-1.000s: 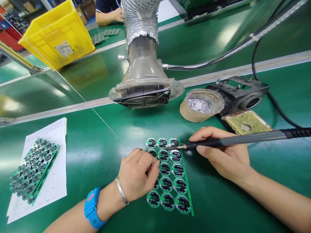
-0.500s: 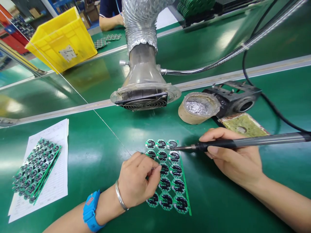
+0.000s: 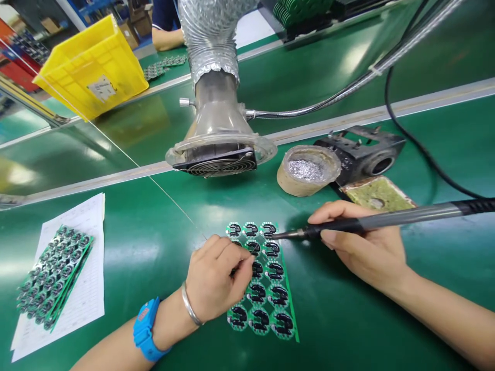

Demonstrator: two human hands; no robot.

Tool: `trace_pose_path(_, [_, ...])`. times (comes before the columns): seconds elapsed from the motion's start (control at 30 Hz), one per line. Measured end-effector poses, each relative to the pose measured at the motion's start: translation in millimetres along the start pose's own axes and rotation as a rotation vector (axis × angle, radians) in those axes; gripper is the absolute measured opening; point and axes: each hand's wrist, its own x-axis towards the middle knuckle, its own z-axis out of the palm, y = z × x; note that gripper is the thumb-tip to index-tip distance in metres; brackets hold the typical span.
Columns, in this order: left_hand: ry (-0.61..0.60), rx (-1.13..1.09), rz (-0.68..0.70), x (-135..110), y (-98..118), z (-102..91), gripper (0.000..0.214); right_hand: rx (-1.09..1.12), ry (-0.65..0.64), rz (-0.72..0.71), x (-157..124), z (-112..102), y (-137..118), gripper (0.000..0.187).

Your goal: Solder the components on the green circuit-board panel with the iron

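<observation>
A green panel of small round circuit boards (image 3: 266, 288) lies flat on the green belt in front of me. My left hand (image 3: 216, 275) rests on its left side, fingers pinched on a thin solder wire (image 3: 154, 183) that runs up and to the left. My right hand (image 3: 359, 247) grips a soldering iron (image 3: 386, 220) like a pen. Its tip touches the panel's upper right corner, near the top row. A blue wrist strap (image 3: 146, 330) and a metal bangle sit on my left wrist.
A fume extractor hood (image 3: 220, 149) on a foil duct hangs just behind the panel. To the right stand a solder dross pot (image 3: 307, 169), a black iron stand (image 3: 363, 152) and a sponge (image 3: 377, 193). More boards (image 3: 52, 275) lie stacked on paper at left. A yellow bin (image 3: 91, 62) sits far left.
The view shifted slightly, so everything sits a little further left. Both hands stay on the panel, and the iron tip remains at the top right boards.
</observation>
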Motion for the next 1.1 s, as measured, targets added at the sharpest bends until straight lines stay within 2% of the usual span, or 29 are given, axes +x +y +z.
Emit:
trace_pose_path(0.7, [-0.034, 0.027, 0.020, 2.4, -0.5, 11.7, 0.014, -0.158, -0.014, -0.099, 1.2, 3.1, -5.8, 0.008])
trace_pose_path(0.93, [-0.037, 0.032, 0.025, 3.0, -0.5, 11.9, 0.013, -0.034, 0.010, -0.075, -1.7, -2.7, -0.7, 0.009])
trace_pose_path(1.1, [-0.032, 0.031, 0.030, 3.8, -0.2, 13.5, 0.013, -0.042, 0.016, -0.038, -2.8, -5.8, 1.9, 0.009])
